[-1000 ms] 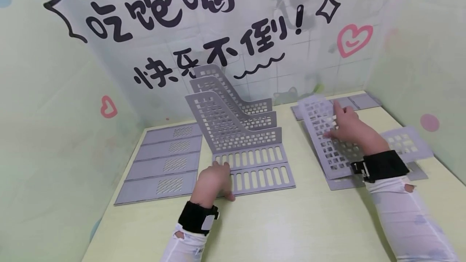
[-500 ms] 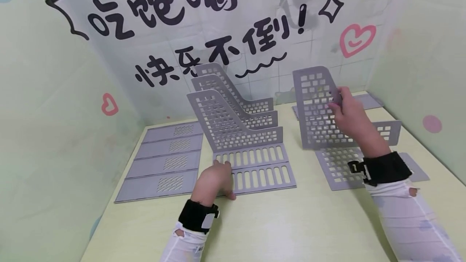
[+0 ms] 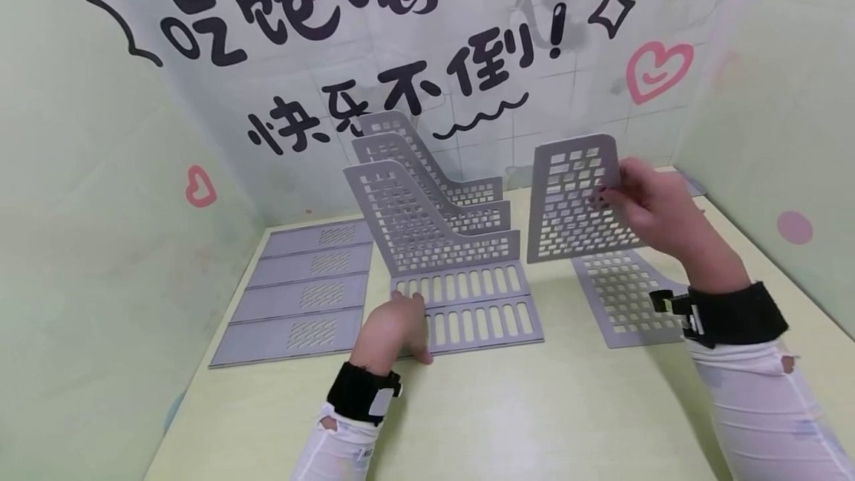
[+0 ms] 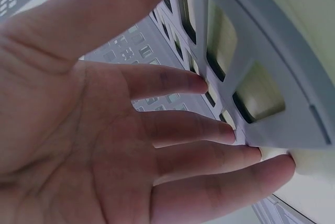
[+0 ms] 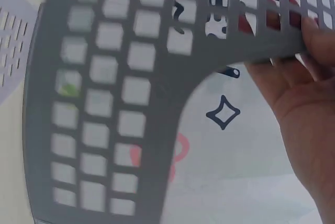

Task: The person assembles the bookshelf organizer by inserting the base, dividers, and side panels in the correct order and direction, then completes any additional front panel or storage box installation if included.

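Note:
My right hand (image 3: 657,203) pinches the sloping edge of a grey perforated divider panel (image 3: 551,199), held upright above the table. In the right wrist view the thumb lies on one face of this panel (image 5: 157,72) and fingers show behind its holes. My left hand (image 3: 394,329), fingers straight and spread, rests on the left end of the slotted grey base (image 3: 477,288). The left wrist view has its fingertips at the edge of the slotted base (image 4: 246,62). Several matching dividers (image 3: 427,228) stand upright in a row on that base, behind the hand.
Another perforated panel (image 3: 621,299) lies flat on the table at the right, below the raised one. To the left lies a row of flat grey panels (image 3: 300,295) with slanted slots. A wall sheet with black lettering (image 3: 414,87) closes off the back.
My right hand has lifted the divider panel off the flat one, turned it upright and brought it a little left. The left hand stays on the base.

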The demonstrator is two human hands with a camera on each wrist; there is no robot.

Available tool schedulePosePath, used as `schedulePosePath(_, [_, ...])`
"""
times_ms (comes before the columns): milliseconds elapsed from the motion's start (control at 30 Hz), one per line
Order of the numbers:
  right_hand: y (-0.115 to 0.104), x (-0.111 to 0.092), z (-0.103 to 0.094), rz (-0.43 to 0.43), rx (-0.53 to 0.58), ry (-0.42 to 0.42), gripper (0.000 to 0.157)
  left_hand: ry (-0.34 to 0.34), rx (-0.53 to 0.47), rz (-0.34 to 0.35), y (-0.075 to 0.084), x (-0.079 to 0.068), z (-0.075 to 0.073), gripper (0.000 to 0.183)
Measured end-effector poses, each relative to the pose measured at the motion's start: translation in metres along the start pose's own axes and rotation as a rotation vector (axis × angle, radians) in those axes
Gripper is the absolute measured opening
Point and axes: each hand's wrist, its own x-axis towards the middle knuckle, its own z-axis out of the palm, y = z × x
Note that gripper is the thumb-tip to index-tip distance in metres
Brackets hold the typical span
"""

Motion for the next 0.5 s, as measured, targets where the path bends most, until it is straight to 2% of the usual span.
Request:
schedulePosePath(100, [0.001, -0.001, 0.002, -0.017, 0.072, -0.088, 0.024, 0.002, -0.003, -0.002, 0.000, 0.000, -0.001, 0.119])
schedulePosePath(200, [0.003, -0.001, 0.006, -0.024, 0.076, -0.158, 0.022, -0.001, 0.002, -0.005, 0.000, 0.000, -0.001, 0.118])
schedulePosePath(500, [0.003, 0.000, 0.011, 0.000, 0.055, -0.218, 0.018, 0.001, 0.027, -0.010, 0.001, 0.000, 0.001, 0.119])
